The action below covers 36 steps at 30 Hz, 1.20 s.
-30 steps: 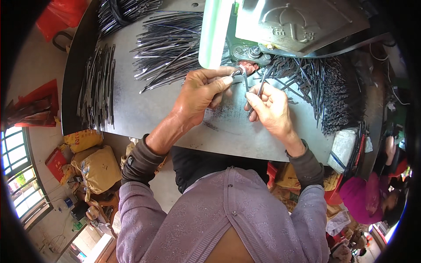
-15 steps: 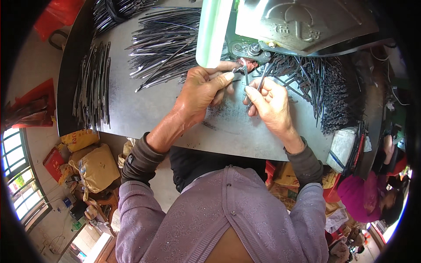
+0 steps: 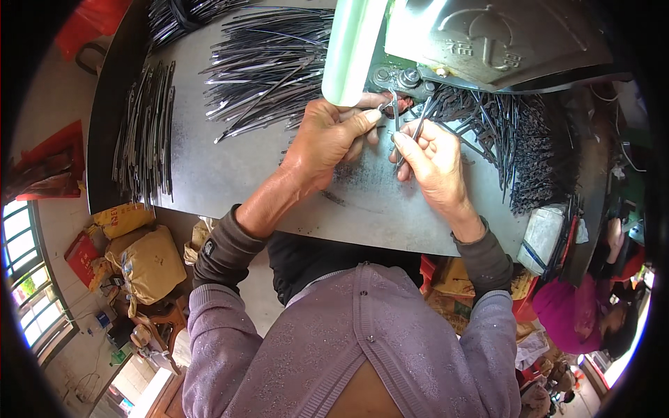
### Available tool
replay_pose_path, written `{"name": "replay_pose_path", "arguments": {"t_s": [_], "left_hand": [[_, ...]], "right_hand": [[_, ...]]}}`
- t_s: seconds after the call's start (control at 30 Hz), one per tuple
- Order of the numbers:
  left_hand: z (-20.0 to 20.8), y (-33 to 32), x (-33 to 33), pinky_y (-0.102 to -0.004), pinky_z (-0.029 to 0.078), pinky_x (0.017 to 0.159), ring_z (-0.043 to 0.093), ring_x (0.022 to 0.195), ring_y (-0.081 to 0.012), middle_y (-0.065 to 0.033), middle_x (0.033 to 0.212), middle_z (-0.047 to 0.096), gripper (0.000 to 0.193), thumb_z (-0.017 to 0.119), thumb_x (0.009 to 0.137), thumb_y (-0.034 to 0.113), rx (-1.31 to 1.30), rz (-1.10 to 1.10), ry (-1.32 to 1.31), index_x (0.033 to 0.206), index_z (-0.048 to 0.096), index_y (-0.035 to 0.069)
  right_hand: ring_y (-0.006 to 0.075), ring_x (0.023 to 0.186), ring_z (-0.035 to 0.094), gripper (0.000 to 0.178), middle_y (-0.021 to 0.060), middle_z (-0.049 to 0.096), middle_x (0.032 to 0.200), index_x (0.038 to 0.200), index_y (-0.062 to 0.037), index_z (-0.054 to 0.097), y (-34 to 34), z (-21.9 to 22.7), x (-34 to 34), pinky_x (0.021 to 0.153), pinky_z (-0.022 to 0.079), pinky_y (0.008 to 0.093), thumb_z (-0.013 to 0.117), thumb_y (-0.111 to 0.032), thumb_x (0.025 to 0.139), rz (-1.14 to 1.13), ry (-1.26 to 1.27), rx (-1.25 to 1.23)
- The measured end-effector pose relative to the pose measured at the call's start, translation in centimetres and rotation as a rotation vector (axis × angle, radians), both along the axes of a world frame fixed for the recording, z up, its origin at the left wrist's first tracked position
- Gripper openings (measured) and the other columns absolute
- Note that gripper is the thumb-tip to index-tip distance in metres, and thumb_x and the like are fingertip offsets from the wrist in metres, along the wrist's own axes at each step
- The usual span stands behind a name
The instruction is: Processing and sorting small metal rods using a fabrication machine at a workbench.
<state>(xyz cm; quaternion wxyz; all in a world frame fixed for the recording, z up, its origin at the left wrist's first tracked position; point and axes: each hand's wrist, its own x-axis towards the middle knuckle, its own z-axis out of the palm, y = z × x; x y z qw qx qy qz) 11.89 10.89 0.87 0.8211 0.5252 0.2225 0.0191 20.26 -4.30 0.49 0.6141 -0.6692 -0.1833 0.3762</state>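
My right hand point(image 3: 433, 167) pinches two thin metal strips point(image 3: 396, 115) between thumb and fingers; they stand apart and point away from me. My left hand point(image 3: 327, 139) is closed just left of them, thumb against forefinger. At its fingertips shows the end of a small, thin piece, too small to name. Beyond the fingertips sits a metal fixture point(image 3: 404, 78) with round bolts, and a reddish bit of material point(image 3: 402, 103) lies in front of it. A wide pile of long dark metal strips point(image 3: 268, 66) spreads over the metal tabletop point(image 3: 230, 181) beyond my left hand.
A lit tube lamp point(image 3: 352, 56) and an embossed metal plate point(image 3: 502, 42) overhang the work spot. Another strip bundle point(image 3: 144, 132) lies at left; shorter dark pieces point(image 3: 536, 150) are heaped at right beside a pale wrapped block point(image 3: 543, 238). A person in magenta point(image 3: 568, 317) is at far right.
The whole view has shifted slightly. My hands stay close together in nearly the same pose, with the left fingertips still near the strips in my right hand.
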Motion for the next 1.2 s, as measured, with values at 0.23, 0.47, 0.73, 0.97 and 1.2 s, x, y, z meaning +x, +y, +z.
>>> {"name": "replay_pose_path", "arguments": {"t_s": [0.23,0.47,0.73,0.97,1.2], "left_hand": [[0.2,-0.1,0.5,-0.0172,0.027,0.040,0.039,0.045,-0.0046,-0.0033,0.067,0.056,0.023,0.053,0.085,0.009,0.031,0.008,0.000,0.107,0.057,0.003],[1.4,-0.2,3.3,-0.0181,0.025,0.038,0.037,0.044,-0.0039,-0.0017,0.064,0.056,0.024,0.057,0.083,0.013,0.084,0.049,-0.064,0.104,0.059,0.004],[0.6,-0.2,4.6,-0.0176,0.024,0.036,0.036,0.041,-0.0027,-0.0025,0.064,0.058,0.021,0.057,0.082,0.011,0.040,0.094,-0.091,0.101,0.060,0.004],[0.2,-0.2,4.4,-0.0179,0.024,0.035,0.037,0.041,-0.0026,-0.0022,0.063,0.058,0.021,0.056,0.083,0.010,-0.018,0.080,-0.113,0.102,0.060,0.004],[-1.6,-0.6,5.0,-0.0201,0.031,0.036,0.042,0.043,-0.0036,-0.0019,0.062,0.057,0.018,0.055,0.084,0.010,0.272,0.164,-0.252,0.098,0.059,0.000]], "right_hand": [[0.0045,0.045,0.049,0.012,0.0046,0.058,0.065,0.086,-0.0005,0.055,0.1,-0.4,0.2,0.042,0.039,0.0154,0.057,-0.012,0.084,-0.001,0.038,0.046],[0.0032,0.045,0.049,0.011,0.0024,0.058,0.067,0.084,-0.0029,0.058,0.6,-0.1,2.1,0.042,0.038,0.0139,0.058,-0.013,0.084,-0.087,0.062,0.163],[0.0032,0.049,0.050,0.010,0.0031,0.059,0.072,0.087,-0.0021,0.058,1.0,-0.3,3.1,0.044,0.041,0.0131,0.056,-0.012,0.085,-0.068,0.048,0.205],[0.0040,0.048,0.051,0.010,0.0040,0.059,0.072,0.087,-0.0017,0.058,0.9,-0.8,3.1,0.044,0.040,0.0140,0.056,-0.012,0.084,-0.076,0.050,0.195],[0.0040,0.046,0.049,0.012,0.0041,0.058,0.064,0.085,-0.0021,0.058,0.9,-0.4,3.6,0.041,0.037,0.0156,0.057,-0.014,0.084,-0.057,0.113,0.120]]}}
